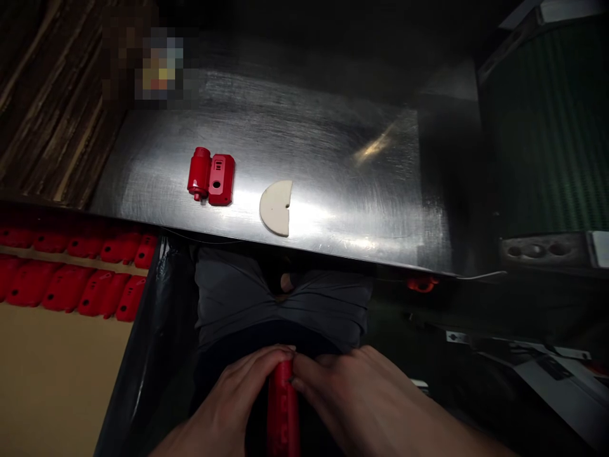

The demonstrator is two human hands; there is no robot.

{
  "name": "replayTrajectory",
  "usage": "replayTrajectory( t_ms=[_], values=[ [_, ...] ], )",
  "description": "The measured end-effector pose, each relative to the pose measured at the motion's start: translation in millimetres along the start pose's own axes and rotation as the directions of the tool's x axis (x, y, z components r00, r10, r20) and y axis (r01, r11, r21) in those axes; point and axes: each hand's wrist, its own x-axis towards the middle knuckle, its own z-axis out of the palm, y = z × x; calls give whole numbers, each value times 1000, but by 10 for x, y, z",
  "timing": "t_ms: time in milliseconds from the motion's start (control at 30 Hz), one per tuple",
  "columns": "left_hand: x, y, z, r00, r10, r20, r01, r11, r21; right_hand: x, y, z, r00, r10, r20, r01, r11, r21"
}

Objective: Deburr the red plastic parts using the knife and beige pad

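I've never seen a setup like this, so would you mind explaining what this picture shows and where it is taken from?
This picture comes from a camera worn on a person's head, looking forward and down, so the hands at the bottom are the person's own. The left hand and the right hand together hold a red plastic part. Ahead is a brushed steel table bearing a red cylinder, a red block with holes right beside it, and a cream half-disc. At lower left, rows of similar red parts lie on brown cardboard.
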Motion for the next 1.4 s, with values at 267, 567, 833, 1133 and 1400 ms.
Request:
replayTrajectory(
  t_ms=[267,567,833,1133,1400],
  values=[
    [-12,14,-26,1000,1,23,-1,1000,17,45,20,7,996,25,87,-23,999,-31],
    [13,28,-42,999,3,39,-4,1000,29,2,31,-221,994,21,111,-31,996,88],
    [45,54,-86,998,-6,61,5,1000,19,140,254,-117,991,119,-62,-46,735,676],
    [45,-21,-52,999,16,37,-17,999,33,82,191,-66,991,87,-99,-30,881,472],
    [53,-41,-12,1000,-7,20,5,998,64,178,181,-114,996,-10,-88,26,982,187]
  ],
)
